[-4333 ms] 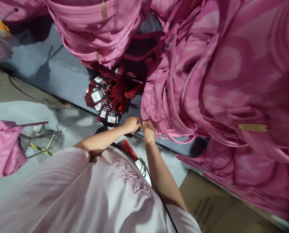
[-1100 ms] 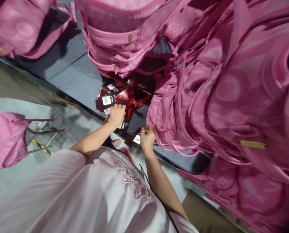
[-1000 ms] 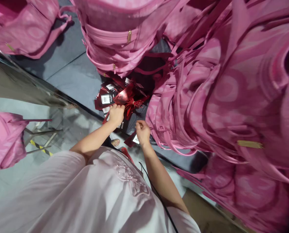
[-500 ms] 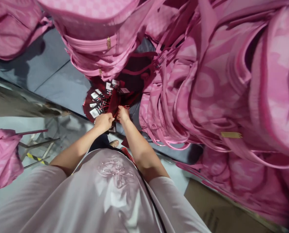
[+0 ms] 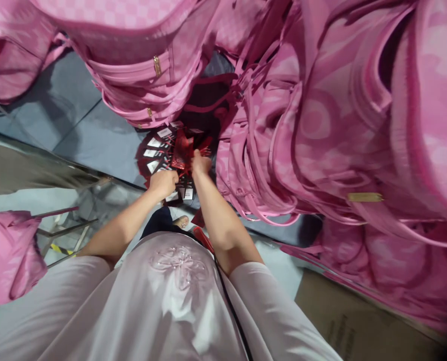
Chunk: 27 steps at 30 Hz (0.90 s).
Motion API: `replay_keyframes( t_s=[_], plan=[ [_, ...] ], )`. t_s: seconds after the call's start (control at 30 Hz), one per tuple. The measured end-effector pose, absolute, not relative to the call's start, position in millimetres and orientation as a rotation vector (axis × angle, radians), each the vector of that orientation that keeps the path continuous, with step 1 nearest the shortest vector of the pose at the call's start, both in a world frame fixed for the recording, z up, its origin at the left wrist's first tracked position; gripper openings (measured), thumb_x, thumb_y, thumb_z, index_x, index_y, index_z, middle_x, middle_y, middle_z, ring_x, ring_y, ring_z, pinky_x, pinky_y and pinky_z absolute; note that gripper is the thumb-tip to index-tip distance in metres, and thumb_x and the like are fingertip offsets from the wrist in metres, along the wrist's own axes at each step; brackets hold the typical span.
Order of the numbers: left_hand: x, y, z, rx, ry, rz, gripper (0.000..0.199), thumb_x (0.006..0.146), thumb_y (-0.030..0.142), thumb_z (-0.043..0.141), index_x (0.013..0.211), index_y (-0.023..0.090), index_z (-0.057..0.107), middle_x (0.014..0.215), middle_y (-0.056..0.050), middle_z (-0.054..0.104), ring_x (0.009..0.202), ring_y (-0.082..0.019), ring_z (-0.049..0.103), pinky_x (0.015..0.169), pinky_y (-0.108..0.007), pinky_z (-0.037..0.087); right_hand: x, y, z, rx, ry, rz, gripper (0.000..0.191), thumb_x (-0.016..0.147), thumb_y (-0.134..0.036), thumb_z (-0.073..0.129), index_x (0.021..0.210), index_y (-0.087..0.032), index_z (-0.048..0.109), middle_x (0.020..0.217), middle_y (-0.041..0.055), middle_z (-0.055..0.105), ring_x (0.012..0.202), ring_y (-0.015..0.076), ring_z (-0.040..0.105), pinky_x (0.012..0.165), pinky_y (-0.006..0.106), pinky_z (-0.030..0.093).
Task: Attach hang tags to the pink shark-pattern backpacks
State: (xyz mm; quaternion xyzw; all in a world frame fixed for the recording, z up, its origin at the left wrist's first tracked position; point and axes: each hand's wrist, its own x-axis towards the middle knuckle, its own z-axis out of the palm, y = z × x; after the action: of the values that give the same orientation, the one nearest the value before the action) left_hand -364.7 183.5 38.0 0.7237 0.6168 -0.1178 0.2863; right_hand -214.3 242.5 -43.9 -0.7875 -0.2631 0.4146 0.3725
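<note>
Dark red and black hang tags with white labels lie fanned out on the grey table. My left hand is closed at the near side of this fan; what its fingers pinch is too small to make out. My right hand is closed too, a little farther out and to the right. Thin red cords stick out from its fingers. Between and beyond the hands stands a shiny red piece, perhaps a tag or packet.
Pink backpacks stand beyond the tags, and more pink bags crowd the right side. The grey table runs along the left. At lower left a pink bag rests by a metal frame; a cardboard box is at lower right.
My right hand has moved away from the left, up and to the right, so the gap between them is wider. More of the shiny red piece shows. The view has shifted slightly.
</note>
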Motion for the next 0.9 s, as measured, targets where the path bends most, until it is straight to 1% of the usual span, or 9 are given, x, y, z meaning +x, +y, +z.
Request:
replay_keyframes(
  t_s=[0.1,0.23,0.37,0.43,0.5,0.57,0.7,0.8,0.9],
  plan=[
    [-378,167,40,1.830,1.621,-0.332,0.024,0.088,0.029,0.051,0.093,0.027,0.074,0.092,-0.004,0.076,0.090,-0.023,0.068,0.071,-0.029,0.044,-204,250,-29,-2.019,-0.491,1.106,0.023,0.093,-0.036,0.053,0.088,-0.016,0.064,0.079,0.0048,0.070,0.072,0.0170,0.067,0.062,0.026,0.052],
    [-375,159,47,1.850,1.580,-0.074,0.025,0.091,0.033,0.050,0.098,0.030,0.074,0.089,0.001,0.076,0.086,-0.020,0.069,0.070,-0.028,0.045,-198,216,-3,-1.789,-0.528,1.360,0.026,0.098,-0.038,0.046,0.114,-0.020,0.054,0.091,0.0032,0.071,0.065,0.0120,0.068,0.062,0.023,0.051],
    [-359,162,48,1.962,1.412,0.073,0.029,0.094,0.032,0.048,0.111,0.030,0.072,0.101,0.001,0.077,0.095,-0.019,0.069,0.078,-0.027,0.048,-176,127,32,-1.998,-1.004,0.887,0.038,0.097,-0.034,0.044,0.132,-0.018,0.048,0.102,0.0091,0.072,0.086,0.0173,0.070,0.077,0.027,0.051],
    [-349,162,46,2.044,1.287,0.094,0.033,0.095,0.031,0.047,0.120,0.030,0.069,0.112,0.000,0.075,0.103,-0.019,0.068,0.084,-0.028,0.049,-160,89,51,-2.264,-1.263,0.641,0.049,0.096,-0.033,0.047,0.142,-0.018,0.041,0.096,0.0100,0.073,0.082,0.0220,0.070,0.075,0.031,0.050],
    [-337,162,43,2.137,1.201,0.060,0.035,0.096,0.029,0.047,0.125,0.031,0.067,0.117,-0.001,0.073,0.106,-0.020,0.067,0.086,-0.030,0.049,-147,68,66,-2.524,-1.417,0.507,0.050,0.095,-0.030,0.047,0.143,-0.017,0.042,0.087,0.0114,0.073,0.073,0.0247,0.068,0.069,0.033,0.047],
    [-326,161,41,2.213,1.156,-0.004,0.038,0.096,0.028,0.045,0.128,0.032,0.065,0.116,-0.003,0.073,0.106,-0.021,0.067,0.084,-0.031,0.050,-138,61,74,-2.616,-1.491,0.497,0.041,0.095,-0.027,0.046,0.134,-0.017,0.051,0.081,0.0125,0.072,0.069,0.0255,0.067,0.066,0.033,0.045],
    [-307,163,39,2.297,1.072,-0.070,0.039,0.098,0.029,0.042,0.129,0.034,0.064,0.112,-0.004,0.073,0.105,-0.023,0.067,0.082,-0.032,0.049,-127,51,68,-2.383,-1.392,0.591,0.026,0.093,-0.030,0.046,0.113,-0.018,0.057,0.091,0.0126,0.072,0.076,0.0245,0.068,0.070,0.032,0.048],
    [-299,165,38,2.333,1.021,-0.081,0.040,0.098,0.030,0.040,0.129,0.033,0.064,0.112,-0.006,0.073,0.105,-0.024,0.066,0.081,-0.033,0.049,-122,35,59,-2.221,-1.251,0.555,0.033,0.093,-0.032,0.043,0.121,-0.017,0.051,0.098,0.0121,0.072,0.084,0.0239,0.069,0.075,0.034,0.050],
    [-292,166,36,2.359,0.971,-0.050,0.040,0.098,0.031,0.040,0.128,0.032,0.065,0.111,-0.008,0.073,0.105,-0.025,0.066,0.080,-0.033,0.048,-119,26,52,-2.172,-1.232,0.569,0.040,0.093,-0.032,0.042,0.130,-0.017,0.049,0.096,0.0105,0.073,0.085,0.0237,0.070,0.078,0.035,0.051]
  ],
)
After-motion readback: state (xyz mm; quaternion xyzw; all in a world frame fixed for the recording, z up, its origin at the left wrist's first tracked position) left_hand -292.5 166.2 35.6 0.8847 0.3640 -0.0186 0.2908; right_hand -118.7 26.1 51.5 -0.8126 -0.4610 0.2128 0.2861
